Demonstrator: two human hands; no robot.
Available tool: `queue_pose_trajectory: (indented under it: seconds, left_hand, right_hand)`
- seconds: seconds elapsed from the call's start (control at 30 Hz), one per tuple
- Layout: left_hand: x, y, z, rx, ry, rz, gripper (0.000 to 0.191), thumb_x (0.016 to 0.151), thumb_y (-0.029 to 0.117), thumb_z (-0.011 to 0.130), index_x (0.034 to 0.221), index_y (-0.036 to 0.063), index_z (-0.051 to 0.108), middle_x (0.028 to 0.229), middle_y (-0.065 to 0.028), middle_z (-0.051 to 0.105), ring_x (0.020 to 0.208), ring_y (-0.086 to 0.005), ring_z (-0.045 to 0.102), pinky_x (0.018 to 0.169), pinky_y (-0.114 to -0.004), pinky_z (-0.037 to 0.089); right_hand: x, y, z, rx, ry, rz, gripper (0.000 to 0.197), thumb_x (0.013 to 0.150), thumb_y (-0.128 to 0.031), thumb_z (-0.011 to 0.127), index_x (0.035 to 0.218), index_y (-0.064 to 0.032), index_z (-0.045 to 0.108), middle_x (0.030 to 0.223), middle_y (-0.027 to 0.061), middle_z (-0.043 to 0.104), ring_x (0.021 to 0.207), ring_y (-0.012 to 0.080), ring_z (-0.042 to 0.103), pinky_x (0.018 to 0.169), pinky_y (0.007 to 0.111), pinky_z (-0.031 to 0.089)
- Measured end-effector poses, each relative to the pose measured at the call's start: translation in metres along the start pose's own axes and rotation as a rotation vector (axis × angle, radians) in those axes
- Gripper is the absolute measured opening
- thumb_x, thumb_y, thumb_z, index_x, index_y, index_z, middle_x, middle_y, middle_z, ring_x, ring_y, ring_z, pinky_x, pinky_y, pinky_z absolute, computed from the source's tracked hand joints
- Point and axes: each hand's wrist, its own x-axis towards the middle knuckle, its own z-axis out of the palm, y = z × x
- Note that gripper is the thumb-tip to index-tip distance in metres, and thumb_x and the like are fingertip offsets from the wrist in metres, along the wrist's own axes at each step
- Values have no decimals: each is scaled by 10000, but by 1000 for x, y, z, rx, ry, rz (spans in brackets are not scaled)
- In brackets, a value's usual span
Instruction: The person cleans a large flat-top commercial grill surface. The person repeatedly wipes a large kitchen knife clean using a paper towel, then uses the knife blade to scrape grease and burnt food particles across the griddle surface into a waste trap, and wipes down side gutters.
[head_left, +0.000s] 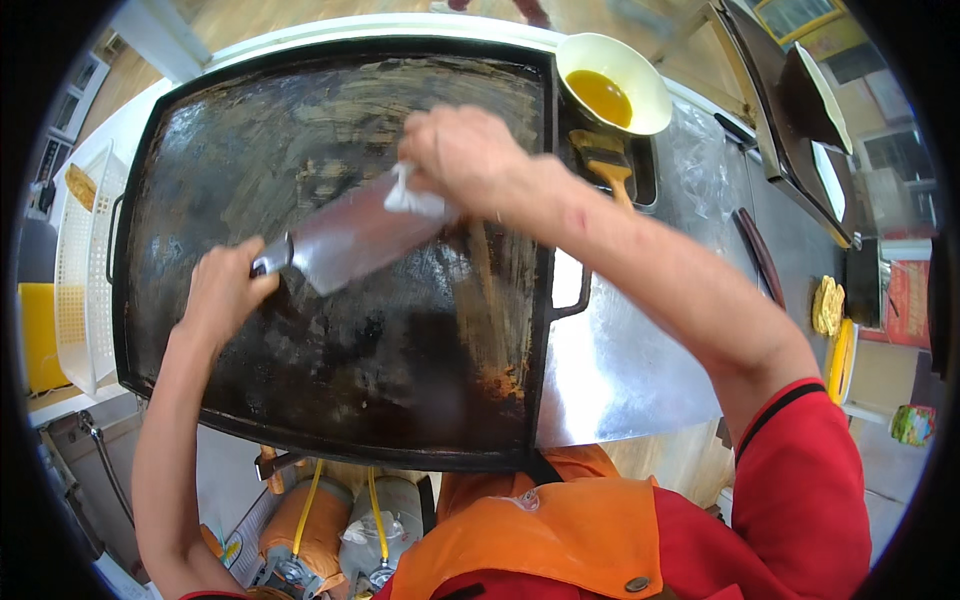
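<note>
My left hand (221, 289) grips the dark handle of a broad-bladed metal tool (337, 247); whether it is a cleaver or a griddle spatula I cannot tell. Its blade slants up to the right above a large black griddle (337, 375). Bunched in my right hand (465, 154) is a white cloth or paper wipe (412, 199), held at the blade's far end. That end is partly hidden by the hand and blurred. Brownish residue streaks the griddle, mostly along its right side.
At the far right corner stands a cream bowl (651, 94) of yellow oil, with a wooden-handled brush (611, 171) beside it. Clear plastic (697, 157) lies on the metal counter (637, 390). A white basket (90, 315) flanks the griddle's left; gas cylinders (307, 517) with yellow hoses sit below.
</note>
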Motion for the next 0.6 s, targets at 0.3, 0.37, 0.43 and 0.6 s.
queue_pose_trajectory:
  seconds: [0.3,0.37,0.43,0.6]
  left_hand:
    - [-69,15,-24,96,-204,213,247,664,189,723,723,68,515,613,-144,596,614,-333,615,559,-428,488]
    - [-43,9,-20,122,-34,45,221,674,163,708,729,56,523,617,-167,591,625,-356,608,571,-444,486]
    - [-11,4,-19,68,62,-14,195,678,146,696,733,53,534,622,-185,582,632,-379,598,582,-458,479]
    - [-48,4,-4,30,-118,74,215,659,169,712,715,67,532,615,-170,586,623,-365,602,575,-436,482]
  right_hand:
    - [-79,-37,23,146,227,-295,82,670,-103,708,716,-79,645,747,57,599,674,188,595,638,317,518]
    - [-28,-5,7,156,90,-190,127,735,-119,686,850,-74,658,788,78,625,724,182,624,665,304,546]
    - [8,4,-21,260,-136,6,187,825,-180,653,896,-7,653,886,99,637,792,177,620,704,309,563]
    - [-51,-19,28,233,101,-148,136,785,-164,668,855,-47,662,859,76,621,796,203,614,697,325,557]
